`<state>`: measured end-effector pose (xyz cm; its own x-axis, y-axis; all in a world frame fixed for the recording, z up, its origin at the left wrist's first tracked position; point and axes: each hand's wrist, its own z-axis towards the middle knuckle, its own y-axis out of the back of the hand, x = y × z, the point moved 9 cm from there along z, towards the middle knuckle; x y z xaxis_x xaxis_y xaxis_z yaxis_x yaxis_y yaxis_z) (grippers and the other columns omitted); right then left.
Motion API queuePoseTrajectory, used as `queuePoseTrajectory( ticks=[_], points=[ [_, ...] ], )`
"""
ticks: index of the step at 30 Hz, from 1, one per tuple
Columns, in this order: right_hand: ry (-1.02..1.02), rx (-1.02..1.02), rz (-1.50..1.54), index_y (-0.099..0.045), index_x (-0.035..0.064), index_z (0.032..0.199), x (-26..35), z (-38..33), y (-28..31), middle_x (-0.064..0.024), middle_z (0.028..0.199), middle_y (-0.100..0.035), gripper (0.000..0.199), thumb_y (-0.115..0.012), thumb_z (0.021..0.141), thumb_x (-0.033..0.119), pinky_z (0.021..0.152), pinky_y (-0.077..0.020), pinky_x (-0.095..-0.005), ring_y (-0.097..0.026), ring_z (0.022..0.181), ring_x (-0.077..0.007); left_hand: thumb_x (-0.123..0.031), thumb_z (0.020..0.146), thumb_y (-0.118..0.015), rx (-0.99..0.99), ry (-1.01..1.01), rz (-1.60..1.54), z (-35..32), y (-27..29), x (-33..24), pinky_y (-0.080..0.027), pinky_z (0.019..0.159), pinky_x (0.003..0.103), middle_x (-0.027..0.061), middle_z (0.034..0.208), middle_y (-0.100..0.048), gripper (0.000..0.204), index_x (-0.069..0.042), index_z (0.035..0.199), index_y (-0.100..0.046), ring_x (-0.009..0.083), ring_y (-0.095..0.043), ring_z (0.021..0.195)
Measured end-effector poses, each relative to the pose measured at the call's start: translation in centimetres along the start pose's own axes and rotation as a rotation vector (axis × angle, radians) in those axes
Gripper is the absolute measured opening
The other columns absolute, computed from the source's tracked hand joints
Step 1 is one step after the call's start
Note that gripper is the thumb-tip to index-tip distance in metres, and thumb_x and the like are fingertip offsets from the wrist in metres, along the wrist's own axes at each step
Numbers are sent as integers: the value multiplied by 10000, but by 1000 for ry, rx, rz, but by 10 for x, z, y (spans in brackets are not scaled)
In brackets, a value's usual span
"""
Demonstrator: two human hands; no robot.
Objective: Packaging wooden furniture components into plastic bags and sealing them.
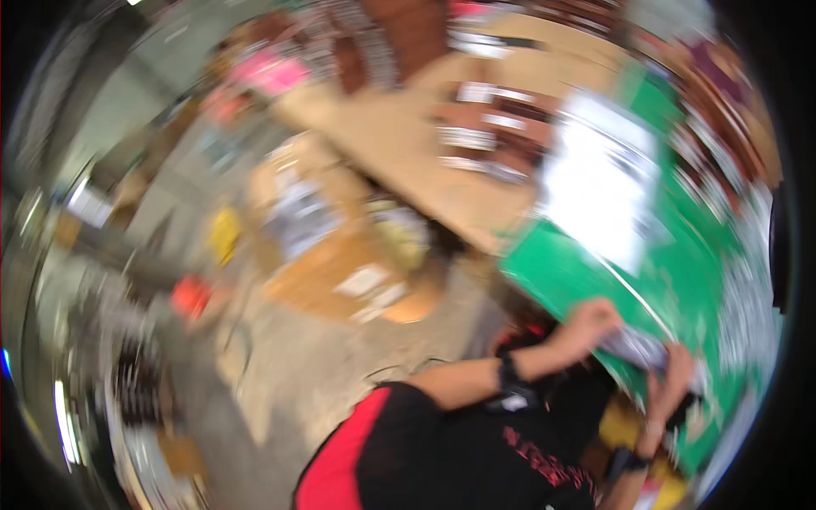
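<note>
Grey concrete floor (340, 374) fills the lower left of the head view, heavily smeared by motion blur. Open floor runs from my torso leftward to a small red object (190, 297) and a yellow one (224, 234), both too blurred to identify. A brown cardboard box with pale labels (331, 255) sits on the floor near the middle, well apart from my hands. Above it a long tan wooden tabletop (399, 144) runs diagonally, carrying dark packages with white labels (484, 127). At the right lies a flat green mat or board (680, 263); its near edge slants down to the lower right, and a large white sheet (599, 183) lies on its upper part.

Left hand (591, 323): fingers curled, resting at the green surface's near edge and touching a small crumpled grey-white item (637, 347). Whether the fingers actually pinch it, I cannot tell through the blur.

Right hand (671, 378): raised upright just beside that same item, fingers bent toward it; grip not determinable.

The item lies on the green surface between both hands, close to its lower edge.

Left forearm crosses from my chest up and to the right, a black band (508, 371) at the wrist. Right forearm rises steeply from the lower edge, also banded in black (627, 463). My black and red shirt (442, 459) fills the bottom centre.
</note>
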<state>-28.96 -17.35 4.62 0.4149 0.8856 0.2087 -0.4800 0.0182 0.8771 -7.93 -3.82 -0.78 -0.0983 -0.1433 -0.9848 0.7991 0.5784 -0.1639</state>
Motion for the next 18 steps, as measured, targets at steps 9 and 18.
queuePoseTrajectory(
  ticks=[9,18],
  points=[
    [89,-57,-48,-525,37,1314,-40,72,-70,-178,1413,-516,635,-658,696,-22,1184,-210,-493,-463,1331,-370,-142,829,-693,-202,-311,170,14,5,-3,-413,949,397,52,817,-604,177,-75,737,-558,235,-553,873],
    [-319,28,323,-600,14,1252,-10,19,9,-183,1433,-523,415,-680,846,-12,1135,-344,-396,-472,1352,-303,-154,914,-635,34,-472,488,-10,2,-22,-455,932,423,115,1139,-642,123,-61,994,-643,317,-580,1049]
  ],
)
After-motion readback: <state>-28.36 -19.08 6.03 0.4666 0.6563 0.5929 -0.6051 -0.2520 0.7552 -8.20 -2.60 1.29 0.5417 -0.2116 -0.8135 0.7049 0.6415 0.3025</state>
